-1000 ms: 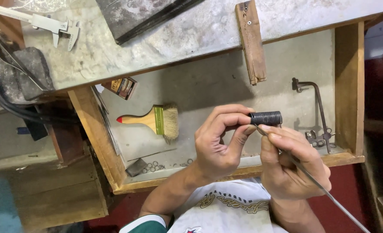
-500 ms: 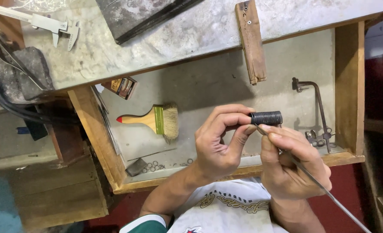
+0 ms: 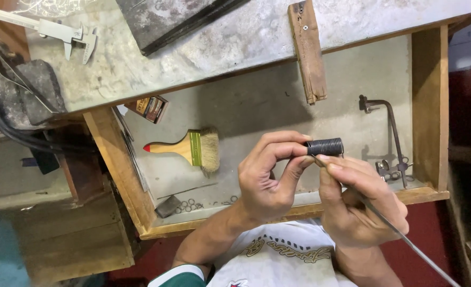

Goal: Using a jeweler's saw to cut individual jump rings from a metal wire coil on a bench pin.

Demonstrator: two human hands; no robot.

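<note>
Our left hand (image 3: 267, 183) is closed on 1 end of a tight black wire coil (image 3: 324, 146), thumb and fingertips pinching it so the coil sticks out to the right, held above the open wooden drawer (image 3: 429, 111). Our right hand (image 3: 360, 204) is closed too, fingers wrapped round a thin metal rod (image 3: 405, 239); its upper end meets the underside of the coil, and its other end runs down and right out of view.

Going from the left, a dark stone block (image 3: 36, 90) and black cables (image 3: 12, 133) lie at the table's edge. Above them a metal vernier caliper (image 3: 60, 34) rests on the grey table (image 3: 235, 40), with a dark flat slab (image 3: 171, 18) further along. Just under the table's edge a small printed box (image 3: 149, 108) sits in the drawer's upper left corner. Near it lies 1 paintbrush (image 3: 185, 149) with a wooden handle, red tip, green ferrule and pale bristles. Below the brush several small wire rings (image 3: 190, 204) are scattered beside a small dark piece (image 3: 167, 206). A wooden bench pin (image 3: 307, 50) juts from the table over the drawer. At the right of the drawer lies a jeweller's saw frame (image 3: 392, 141), well apart from the brush.
</note>
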